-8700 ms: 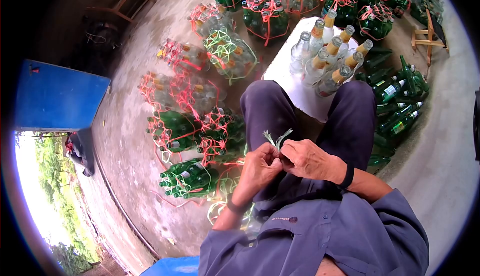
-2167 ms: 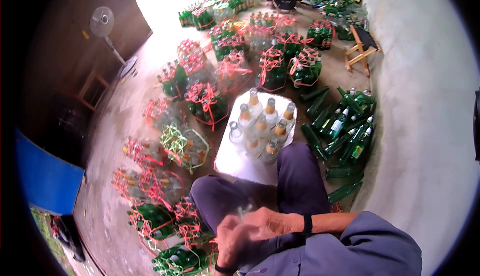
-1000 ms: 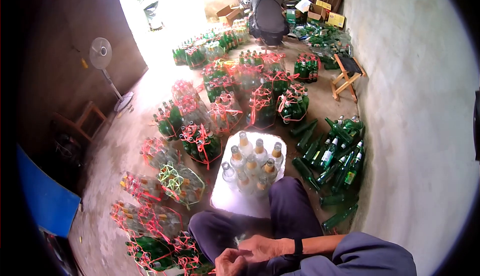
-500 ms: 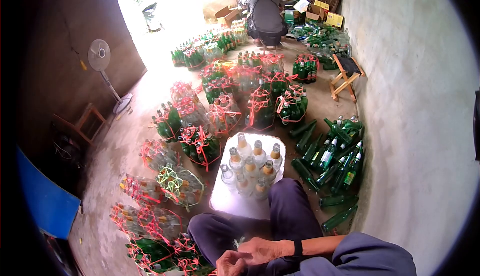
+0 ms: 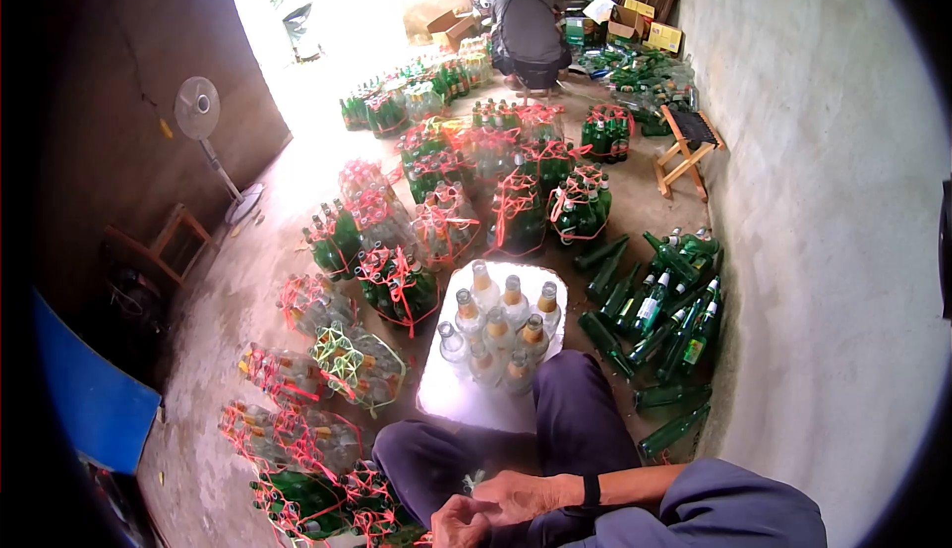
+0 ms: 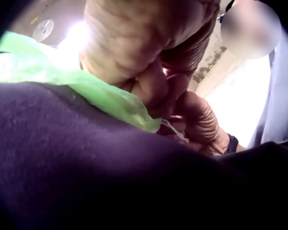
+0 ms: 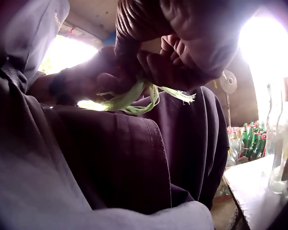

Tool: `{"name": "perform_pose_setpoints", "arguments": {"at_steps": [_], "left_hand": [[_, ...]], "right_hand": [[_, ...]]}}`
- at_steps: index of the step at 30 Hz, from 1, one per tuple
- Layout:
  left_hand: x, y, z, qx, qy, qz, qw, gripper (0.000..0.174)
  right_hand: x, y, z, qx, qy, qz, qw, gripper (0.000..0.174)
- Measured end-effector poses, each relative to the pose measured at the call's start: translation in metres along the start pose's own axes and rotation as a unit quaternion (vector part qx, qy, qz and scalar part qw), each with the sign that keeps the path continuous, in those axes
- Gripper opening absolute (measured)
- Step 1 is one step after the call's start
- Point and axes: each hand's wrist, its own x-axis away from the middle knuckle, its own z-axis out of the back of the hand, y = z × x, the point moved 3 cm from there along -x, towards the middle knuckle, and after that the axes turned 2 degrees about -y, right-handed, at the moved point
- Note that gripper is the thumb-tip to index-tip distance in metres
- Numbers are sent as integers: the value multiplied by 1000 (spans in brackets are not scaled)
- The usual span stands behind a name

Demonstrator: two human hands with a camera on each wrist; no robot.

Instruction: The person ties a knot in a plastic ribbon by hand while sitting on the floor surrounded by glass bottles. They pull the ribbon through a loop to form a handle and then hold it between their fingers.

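Note:
Close together over the lap, my left hand [image 5: 458, 520] and right hand [image 5: 526, 493] both pinch a strip of green plastic twine. Only a pale tuft of the twine [image 5: 474, 479] shows in the head view. In the left wrist view, the flat green twine [image 6: 101, 93] runs across the thigh into the curled fingers. Its loop and frayed end hang below the right hand [image 7: 182, 48] in the right wrist view. Fingers hide the pinched part. Beyond the knees, several clear glass bottles [image 5: 498, 332] with gold neck labels stand upright on a white block [image 5: 446, 399].
Bundles of bottles tied with pink twine [image 5: 397, 285] fill the floor ahead and left, one tied in green [image 5: 357, 369]. Loose green bottles [image 5: 654, 300] lie right, along the wall [image 5: 823, 250]. A folding stool [image 5: 689, 151], a fan [image 5: 198, 110] and a crouching person [image 5: 529, 32] are farther off.
The head view has tilted up since the oldest frame, so the hands sit lower and the far room shows. Both hands keep hold of the twine, nearly still over the last second.

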Motion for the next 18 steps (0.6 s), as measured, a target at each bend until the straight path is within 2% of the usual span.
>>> {"name": "perform_pose_setpoints", "arguments": {"at_steps": [5, 7, 10, 14, 18], "left_hand": [[5, -1, 2, 39, 8, 0, 999, 21], [4, -14, 3, 92, 8, 3, 996, 15], [3, -19, 5, 90, 0, 35, 995, 11], [3, -16, 5, 101, 28, 57, 993, 8], [1, -17, 9, 52, 28, 30, 998, 8]], "right_hand": [[-2, -12, 1, 27, -1, -2, 1000, 20], [0, -14, -1, 46, 11, 48, 998, 21], [1, -17, 2, 70, -2, 88, 994, 21], [2, -10, 1, 75, -14, 51, 996, 20], [1, -13, 0, 125, -46, 54, 990, 19]]}}
